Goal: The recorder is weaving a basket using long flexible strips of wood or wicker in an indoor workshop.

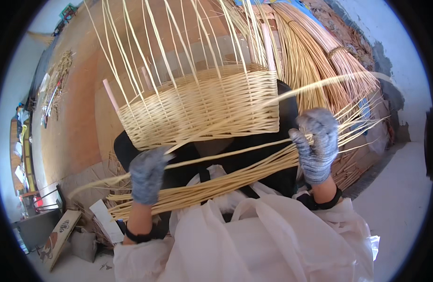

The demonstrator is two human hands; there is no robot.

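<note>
A half-woven pale wicker basket (202,105) rests in front of me, its bare upright stakes (146,42) fanning toward the top of the view. My left hand (147,175), in a grey knit glove, is closed around a thin wicker strand at the basket's lower left edge. My right hand (316,145), gloved the same way, grips a long strand that arcs up and to the right past the basket's right side. A bundle of loose wicker rods (216,185) lies across my lap below both hands.
A large sheaf of tan rods (315,61) leans at the upper right near a rough wall. An orange-brown floor (75,122) spreads to the left, with scraps along its far edge. Boxes and a board (61,235) sit at the lower left. White fabric (254,239) covers my lap.
</note>
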